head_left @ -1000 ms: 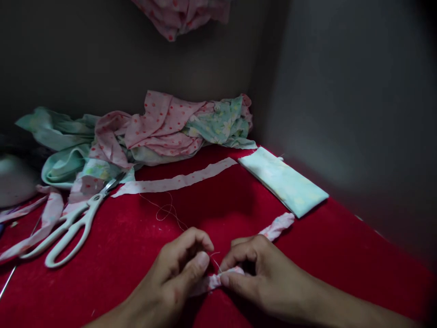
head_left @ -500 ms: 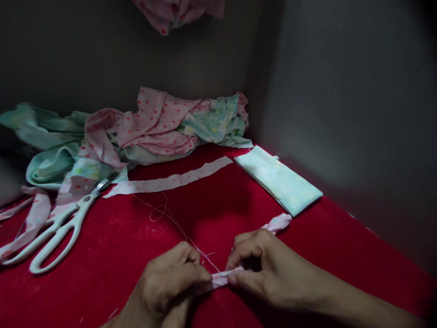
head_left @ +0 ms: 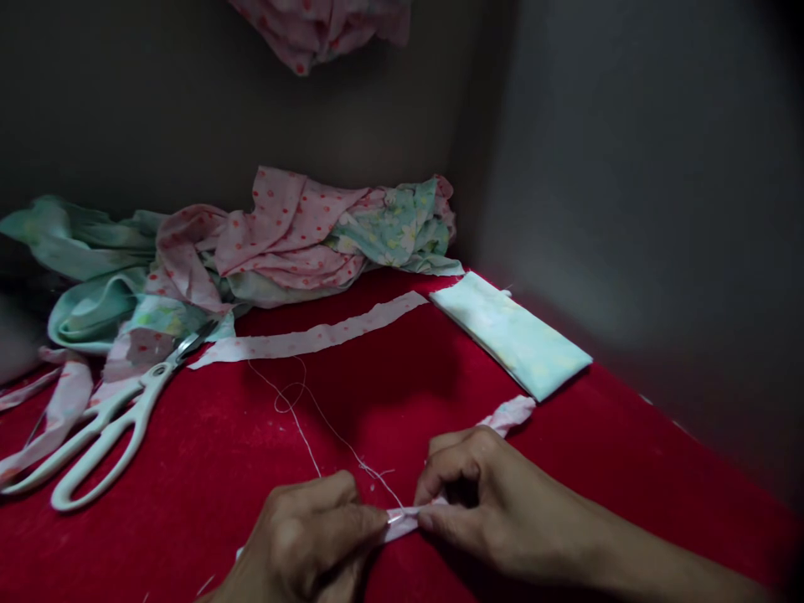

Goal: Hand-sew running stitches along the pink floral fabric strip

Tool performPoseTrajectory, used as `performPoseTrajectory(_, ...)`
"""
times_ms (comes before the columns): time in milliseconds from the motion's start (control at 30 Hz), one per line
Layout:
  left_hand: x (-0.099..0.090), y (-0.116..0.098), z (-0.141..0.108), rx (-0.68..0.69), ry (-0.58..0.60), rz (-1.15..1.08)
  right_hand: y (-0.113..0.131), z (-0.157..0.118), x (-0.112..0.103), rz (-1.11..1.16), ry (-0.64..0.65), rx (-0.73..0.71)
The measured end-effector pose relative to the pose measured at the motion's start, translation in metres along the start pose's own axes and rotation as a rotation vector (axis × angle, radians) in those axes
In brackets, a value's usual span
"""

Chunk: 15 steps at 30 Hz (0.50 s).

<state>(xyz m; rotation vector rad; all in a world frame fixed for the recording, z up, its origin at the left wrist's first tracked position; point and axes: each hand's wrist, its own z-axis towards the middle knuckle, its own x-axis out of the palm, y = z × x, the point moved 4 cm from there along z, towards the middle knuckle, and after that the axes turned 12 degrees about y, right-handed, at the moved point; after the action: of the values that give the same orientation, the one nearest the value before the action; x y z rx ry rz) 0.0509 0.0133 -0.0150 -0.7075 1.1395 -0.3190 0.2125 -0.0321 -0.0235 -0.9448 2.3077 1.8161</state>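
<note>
A narrow folded strip of pink fabric (head_left: 402, 524) is stretched between my hands, low in the view. My left hand (head_left: 307, 536) pinches it from the left, thumb and fingers closed. A small bright glint shows at those fingertips; I cannot tell if it is a needle. My right hand (head_left: 483, 494) pinches the same strip just to the right. The strip's crumpled far end (head_left: 510, 414) comes out beyond the right knuckles. Pale thread (head_left: 339, 437) rises from the strip between the hands and loops across the red cloth.
White-handled scissors (head_left: 129, 427) lie at left, blades against a heap of pink dotted and mint floral fabric (head_left: 295, 226). A flat pink strip (head_left: 314, 335) lies ahead, beside a folded mint cloth (head_left: 512, 335). Red cloth (head_left: 207, 469) covers the table. Pink fabric (head_left: 327, 29) hangs above.
My left hand has turned slightly and shifted a little downward, still pinching the strip. The thread has spread into a wider loop. My right hand is nearly unmoved.
</note>
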Motion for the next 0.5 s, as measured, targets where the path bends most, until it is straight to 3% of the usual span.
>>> performPoseTrajectory(500,0.0042,0.0031,0.0001,-0.032,0.06,-0.027,0.0014,-0.0006,0.0003,0.016,-0.011,0.002)
